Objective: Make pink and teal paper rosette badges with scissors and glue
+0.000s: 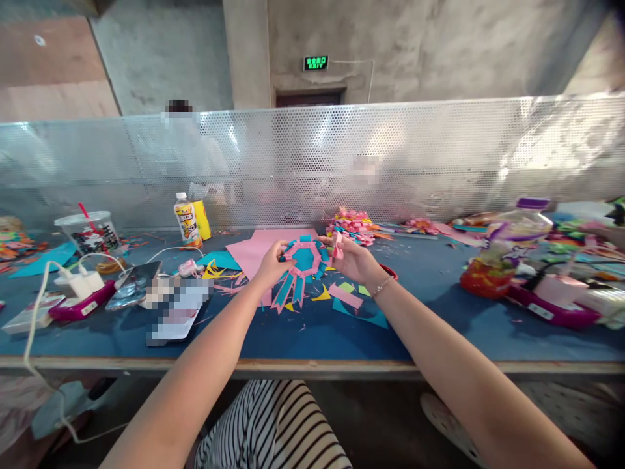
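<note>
A ring-shaped paper wreath [296, 245] of pink and blue folded pieces, with forked paper tails hanging toward me, is upheld just over the table. My left hand [273, 264] grips its left edge between thumb and fingers. At the wreath's right side is my right hand [355, 262], its fingers closed around a small pink paper bow [338, 246]. Whether those fingertips also touch the ring I cannot make out. Pink paper sheets [251, 251] lie behind the left hand. Paper scraps [346, 296] in pink, green, yellow and blue lie below the right hand.
A pile of paper bows [354, 225] sits behind my right hand. Left are a phone [183, 312], a power strip [83, 303], a lidded cup [90, 233] and a drink bottle [186, 221]. A plastic jug [505, 247] stands right. A perforated metal screen [293, 166] borders the table's back.
</note>
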The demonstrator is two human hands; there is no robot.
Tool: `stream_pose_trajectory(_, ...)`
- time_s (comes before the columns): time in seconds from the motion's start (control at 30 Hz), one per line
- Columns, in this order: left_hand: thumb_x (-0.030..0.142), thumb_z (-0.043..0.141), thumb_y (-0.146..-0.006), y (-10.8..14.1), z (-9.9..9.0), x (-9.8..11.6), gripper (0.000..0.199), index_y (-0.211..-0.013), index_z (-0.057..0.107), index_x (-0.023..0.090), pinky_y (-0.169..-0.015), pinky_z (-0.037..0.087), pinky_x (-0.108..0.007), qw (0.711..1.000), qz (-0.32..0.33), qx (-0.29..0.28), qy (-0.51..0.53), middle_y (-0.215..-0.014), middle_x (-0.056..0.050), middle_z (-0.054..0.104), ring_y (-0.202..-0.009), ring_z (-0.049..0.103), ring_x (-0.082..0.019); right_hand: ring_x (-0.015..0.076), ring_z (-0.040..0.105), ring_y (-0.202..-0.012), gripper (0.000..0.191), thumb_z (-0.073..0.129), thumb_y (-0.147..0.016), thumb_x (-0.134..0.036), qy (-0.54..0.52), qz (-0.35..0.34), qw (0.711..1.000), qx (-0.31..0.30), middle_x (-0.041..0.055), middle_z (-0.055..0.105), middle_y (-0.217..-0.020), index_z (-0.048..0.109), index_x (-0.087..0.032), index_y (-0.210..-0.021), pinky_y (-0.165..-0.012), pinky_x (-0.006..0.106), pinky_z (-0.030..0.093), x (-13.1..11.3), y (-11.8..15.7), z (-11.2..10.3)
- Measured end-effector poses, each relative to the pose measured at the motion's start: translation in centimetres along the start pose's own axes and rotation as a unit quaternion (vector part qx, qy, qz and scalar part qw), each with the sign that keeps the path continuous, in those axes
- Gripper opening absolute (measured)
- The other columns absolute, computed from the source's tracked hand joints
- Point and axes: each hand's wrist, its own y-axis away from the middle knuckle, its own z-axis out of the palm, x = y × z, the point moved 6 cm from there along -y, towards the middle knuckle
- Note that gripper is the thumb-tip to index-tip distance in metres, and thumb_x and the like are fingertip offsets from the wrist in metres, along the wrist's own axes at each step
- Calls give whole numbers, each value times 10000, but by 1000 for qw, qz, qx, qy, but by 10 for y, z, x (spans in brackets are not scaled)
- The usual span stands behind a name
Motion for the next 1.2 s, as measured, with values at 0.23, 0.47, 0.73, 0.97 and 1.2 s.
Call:
stream_pose_trajectory(0.23, 129, 629, -608, -2, -2, -4, 411, -996, 509, 190, -652, 437, -237, 1000, -21, 14, -13, -809, 4, 557, -737, 546, -123, 112, 565, -661, 147, 544, -744, -215, 22, -13, 1000, 3, 29, 637, -908, 546, -212, -890, -600, 253, 487, -1, -2, -1)
stream_pose_trajectory(0.47, 90, 643, -591, -1, 1, -6, 411, -967, 495, 166, -583, 428, -221, 991, -104, -11, 84, -752, 16, 535, -641, 536, -94, 105, 545, -593, 206, 545, -755, -237, 73, 18, 996, 47, 27, 642, -830, 564, -220, -959, -549, 233, 469, 1, 0, -2)
stream_pose_trajectory(0.73, 53, 626, -602, 6, 4, -14, 391, -942, 469, 163, -486, 370, -197, 977, -199, -49, 64, -629, 54, 498, -510, 497, -74, 104, 535, -509, 258, 559, -736, -213, 86, 88, 992, 30, 17, 611, -694, 576, -173, -990, -492, 245, 475, 9, 0, 1)
stream_pose_trajectory(0.97, 113, 646, -575, 6, 3, -41, 405, -939, 478, 168, -449, 324, -192, 970, -205, -93, -91, -682, 31, 520, -522, 494, -93, 126, 565, -546, 201, 640, -707, -202, 129, 139, 979, 70, 10, 582, -659, 562, -164, -888, -472, 267, 506, 24, 0, -9)
stream_pose_trajectory(1.2, 241, 689, -554, 8, 2, -32, 436, -954, 519, 204, -612, 400, -250, 947, -72, -86, -301, -799, -19, 588, -700, 551, -173, 103, 536, -541, 244, 718, -645, -281, 188, 166, 965, 77, -11, 547, -666, 542, -187, -785, -436, 220, 473, 36, -1, -20)
